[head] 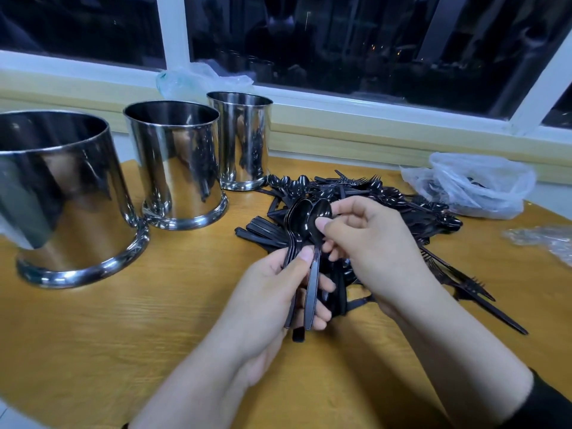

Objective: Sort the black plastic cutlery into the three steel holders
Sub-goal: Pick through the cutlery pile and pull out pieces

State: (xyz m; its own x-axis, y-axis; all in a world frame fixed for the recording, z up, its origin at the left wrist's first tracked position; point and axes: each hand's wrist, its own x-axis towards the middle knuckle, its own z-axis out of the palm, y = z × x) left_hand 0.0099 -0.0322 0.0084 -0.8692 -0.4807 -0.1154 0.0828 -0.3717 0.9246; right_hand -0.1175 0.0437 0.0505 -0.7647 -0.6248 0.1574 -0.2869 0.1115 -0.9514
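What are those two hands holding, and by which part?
The left hand grips a bunch of black plastic spoons by their handles. The right hand pinches one more black spoon at its bowl.

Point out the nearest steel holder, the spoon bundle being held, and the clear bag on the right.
Nearest steel holder (77, 193), head view, on its shiny side wall.
Spoon bundle (298, 216), head view, on the front bowl.
Clear bag (483, 193), head view, on its crumpled front.

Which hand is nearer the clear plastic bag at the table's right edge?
Right. The right hand is over the cutlery pile, just left of the clear plastic bag; the left hand sits farther left, gripping spoons.
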